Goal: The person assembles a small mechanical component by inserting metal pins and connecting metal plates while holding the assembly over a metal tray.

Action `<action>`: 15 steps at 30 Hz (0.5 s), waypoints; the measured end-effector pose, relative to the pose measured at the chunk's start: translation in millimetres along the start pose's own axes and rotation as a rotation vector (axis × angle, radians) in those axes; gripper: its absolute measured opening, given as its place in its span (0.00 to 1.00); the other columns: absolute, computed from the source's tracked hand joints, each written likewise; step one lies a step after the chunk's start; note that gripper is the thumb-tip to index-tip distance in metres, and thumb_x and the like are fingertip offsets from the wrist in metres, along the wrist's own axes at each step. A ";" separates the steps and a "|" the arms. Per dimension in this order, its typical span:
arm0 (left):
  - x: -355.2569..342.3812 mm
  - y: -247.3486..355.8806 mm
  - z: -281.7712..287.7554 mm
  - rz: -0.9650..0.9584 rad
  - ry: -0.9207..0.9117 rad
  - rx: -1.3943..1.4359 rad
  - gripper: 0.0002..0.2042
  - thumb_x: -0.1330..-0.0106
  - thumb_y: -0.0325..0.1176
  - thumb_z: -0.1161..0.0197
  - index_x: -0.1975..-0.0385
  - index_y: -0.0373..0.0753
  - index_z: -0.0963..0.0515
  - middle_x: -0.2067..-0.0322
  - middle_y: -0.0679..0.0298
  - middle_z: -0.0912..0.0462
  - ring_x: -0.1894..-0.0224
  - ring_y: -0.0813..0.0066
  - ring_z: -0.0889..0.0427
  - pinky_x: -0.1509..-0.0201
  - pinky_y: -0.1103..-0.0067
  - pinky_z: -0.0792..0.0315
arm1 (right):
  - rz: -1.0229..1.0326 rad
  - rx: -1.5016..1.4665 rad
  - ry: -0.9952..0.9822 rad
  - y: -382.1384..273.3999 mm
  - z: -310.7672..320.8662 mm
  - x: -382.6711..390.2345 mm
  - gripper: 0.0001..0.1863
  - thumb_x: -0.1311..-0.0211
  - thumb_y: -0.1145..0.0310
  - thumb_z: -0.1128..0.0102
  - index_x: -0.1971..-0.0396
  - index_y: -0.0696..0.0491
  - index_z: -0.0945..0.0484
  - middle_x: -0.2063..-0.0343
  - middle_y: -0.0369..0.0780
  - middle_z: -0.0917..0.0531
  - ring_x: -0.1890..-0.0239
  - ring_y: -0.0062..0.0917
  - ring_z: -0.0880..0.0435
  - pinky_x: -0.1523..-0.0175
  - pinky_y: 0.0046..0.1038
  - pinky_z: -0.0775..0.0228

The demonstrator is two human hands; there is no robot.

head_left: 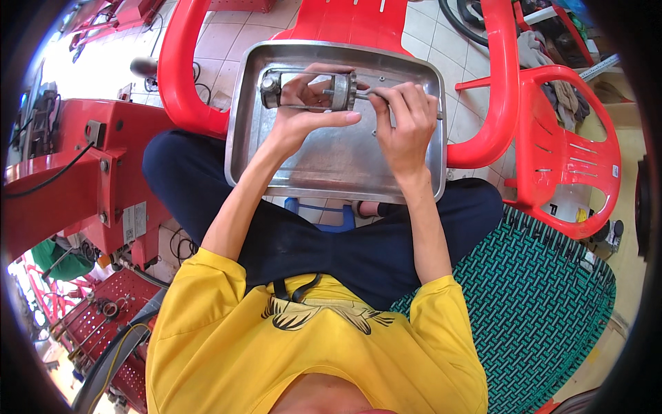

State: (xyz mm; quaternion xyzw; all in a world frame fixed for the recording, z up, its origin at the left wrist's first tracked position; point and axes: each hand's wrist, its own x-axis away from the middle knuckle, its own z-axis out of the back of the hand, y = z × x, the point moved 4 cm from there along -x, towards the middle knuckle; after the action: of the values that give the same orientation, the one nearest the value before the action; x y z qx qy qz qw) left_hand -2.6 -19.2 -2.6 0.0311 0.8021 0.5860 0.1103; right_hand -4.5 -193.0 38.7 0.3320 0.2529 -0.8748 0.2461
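Observation:
My left hand [295, 123] is wrapped around a metal mechanical assembly [340, 92], with its fingers behind and its thumb along the near side. The assembly has a toothed round end on the right, a block on the left, and thin long rods between them. In a pinch, my right hand [407, 131] holds a thin metal rod [363, 96] that meets the toothed end; whether it is a bolt or a tool I cannot make out. Both hands are above a shallow steel tray [232, 141]. Small metal pieces [381, 79] lie in the tray.
The tray rests on a red plastic chair [338, 24] in front of my knees. Another red chair [572, 148] and a green woven seat [538, 297] are at the right. Red machinery [131, 165] stands at the left, with a perforated red panel [110, 331] below.

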 end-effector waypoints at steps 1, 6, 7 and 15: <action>0.1 -0.3 0.9 -0.013 0.001 -0.006 0.30 0.47 0.22 0.22 0.42 0.40 0.24 0.52 0.54 0.13 0.52 0.73 0.14 0.45 0.77 0.20 | 0.005 -0.037 0.002 0.3 0.9 -1.4 0.09 0.48 0.63 0.25 0.71 0.47 0.16 0.73 0.30 0.21 0.66 0.25 0.22 0.58 0.30 0.38; -1.0 4.7 -4.6 -0.029 -0.038 0.057 0.31 0.46 0.23 0.22 0.40 0.39 0.26 0.48 0.53 0.15 0.50 0.75 0.15 0.43 0.77 0.21 | 0.033 -0.130 0.051 3.9 7.4 -3.5 0.09 0.50 0.70 0.24 0.71 0.49 0.17 0.74 0.32 0.19 0.70 0.26 0.22 0.60 0.29 0.38; -0.9 4.9 -4.8 -0.017 -0.035 0.060 0.31 0.46 0.23 0.22 0.40 0.39 0.26 0.48 0.53 0.15 0.50 0.75 0.15 0.42 0.77 0.21 | 0.021 -0.112 0.042 4.5 7.3 -3.8 0.08 0.50 0.68 0.24 0.71 0.48 0.17 0.75 0.31 0.19 0.70 0.26 0.22 0.60 0.30 0.38; -1.4 11.5 -9.5 -0.086 -0.061 0.005 0.39 0.47 0.32 0.21 0.34 0.34 0.31 0.37 0.50 0.23 0.39 0.71 0.21 0.37 0.75 0.25 | -0.090 -0.119 -0.049 6.9 0.5 1.8 0.05 0.44 0.70 0.28 0.71 0.51 0.16 0.74 0.32 0.16 0.68 0.26 0.20 0.59 0.30 0.38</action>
State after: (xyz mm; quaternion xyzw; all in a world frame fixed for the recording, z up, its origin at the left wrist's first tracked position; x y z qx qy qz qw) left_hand -4.2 -24.8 11.2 0.0148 0.8003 0.5777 0.1595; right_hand -1.8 -198.9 35.8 0.2837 0.3129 -0.8763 0.2316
